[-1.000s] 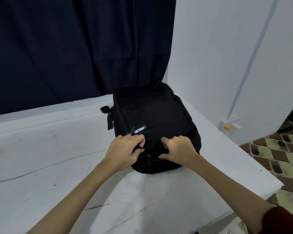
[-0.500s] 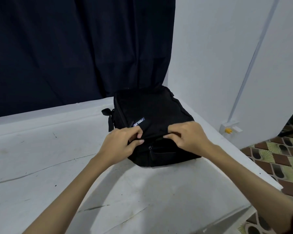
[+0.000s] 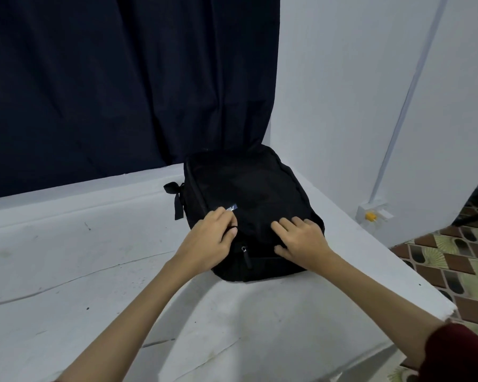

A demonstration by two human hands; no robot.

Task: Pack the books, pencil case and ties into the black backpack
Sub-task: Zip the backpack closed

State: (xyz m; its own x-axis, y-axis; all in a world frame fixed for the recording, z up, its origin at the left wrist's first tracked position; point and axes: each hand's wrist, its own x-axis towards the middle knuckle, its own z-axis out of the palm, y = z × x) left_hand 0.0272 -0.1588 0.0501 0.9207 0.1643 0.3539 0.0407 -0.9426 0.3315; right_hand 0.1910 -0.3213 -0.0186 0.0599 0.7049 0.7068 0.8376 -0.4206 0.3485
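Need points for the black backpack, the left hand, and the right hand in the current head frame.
black backpack [image 3: 249,186]: head view, on the bare top panel beyond both hands.
left hand [image 3: 209,239]: head view, on the back of the hand, fingers pinching something dark.
right hand [image 3: 304,238]: head view, on the back of the hand resting on the bag.

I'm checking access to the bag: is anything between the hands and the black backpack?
Nothing visible: the left hand pinches something small on the black backpack, and the right hand rests on its top.

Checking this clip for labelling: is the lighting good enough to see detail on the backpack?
Head view: dim, cool light; the black backpack reads almost as one dark mass, seams faint; both hands are sharp, with soft shadows on the white table.
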